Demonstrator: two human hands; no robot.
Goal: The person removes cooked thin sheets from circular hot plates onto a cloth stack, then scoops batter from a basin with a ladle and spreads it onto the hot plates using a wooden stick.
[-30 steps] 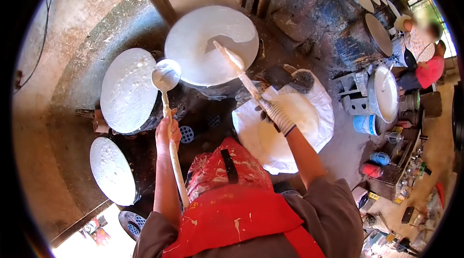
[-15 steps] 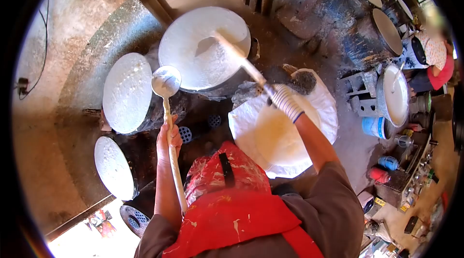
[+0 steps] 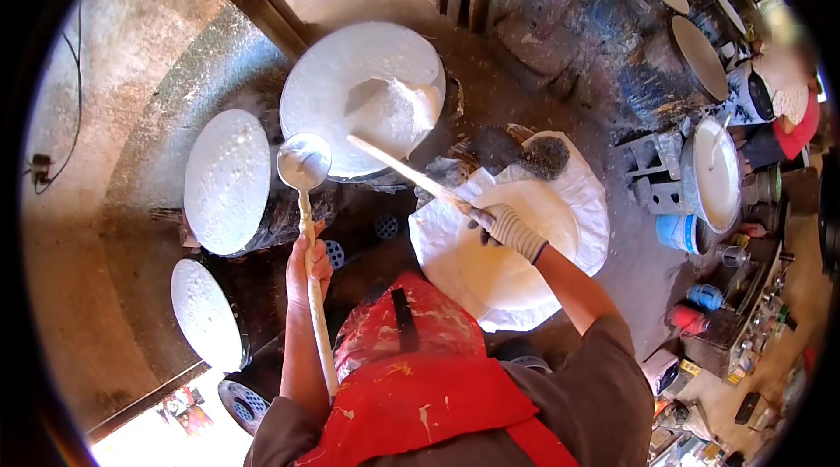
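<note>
My left hand [image 3: 310, 264] is wrapped round the long handle of a ladle [image 3: 304, 161], its coated bowl raised near the edge of the big round pan. My right hand [image 3: 506, 229], in a striped knit glove, grips a pale wooden stick [image 3: 407, 171] whose far end hangs over the near side of that pan. The large round pan [image 3: 306, 86] carries a white layer. Part of it is pulled back into a bunched white flap [image 3: 411, 108], beside a greyer patch. Below my right hand sits a basin of cream-coloured batter [image 3: 547, 226] with white sheeting [image 3: 593, 204] around it.
Two more white-coated round pans [image 3: 227, 182] [image 3: 206, 314] stand at the left. A dark scrubbing pad [image 3: 547, 158] lies by the sheeting. At the right are another pan of batter [image 3: 716, 174], a blue bucket [image 3: 678, 232], concrete blocks [image 3: 652, 161] and a person in red [image 3: 798, 130].
My right hand has drawn the stick back and down toward the basin, its tip shifting left. A bunched flap now shows on the big pan. The ladle has dropped slightly in view.
</note>
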